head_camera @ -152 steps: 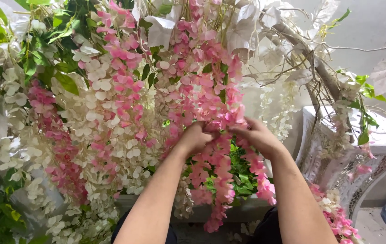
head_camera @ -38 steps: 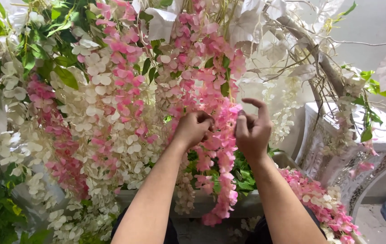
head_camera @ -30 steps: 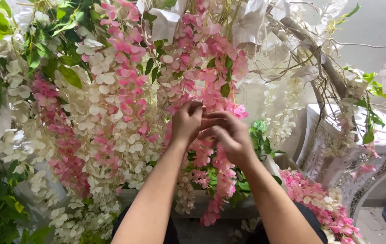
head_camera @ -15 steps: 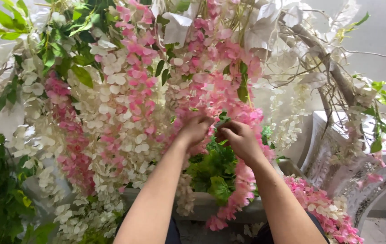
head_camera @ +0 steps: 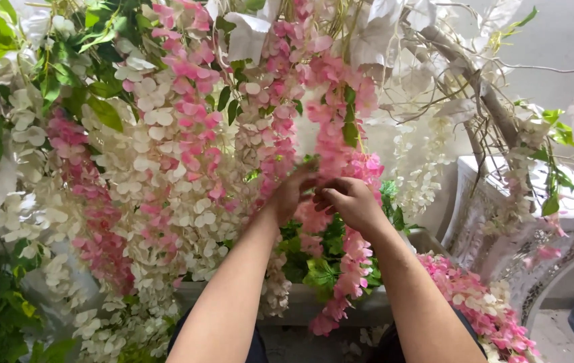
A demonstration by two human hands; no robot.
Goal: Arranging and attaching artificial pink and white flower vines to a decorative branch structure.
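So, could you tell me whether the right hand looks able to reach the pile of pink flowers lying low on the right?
Probably yes. The right hand is up at the hanging pink strand, and the pink pile lies below beside that forearm, with nothing visible between them.

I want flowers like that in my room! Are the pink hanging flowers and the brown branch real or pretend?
Pink flower string in both hands: probably fabric, matte; petals look identical, evenly coloured. Brown branch: rough, bark-like, maybe real wood; hard to tell.
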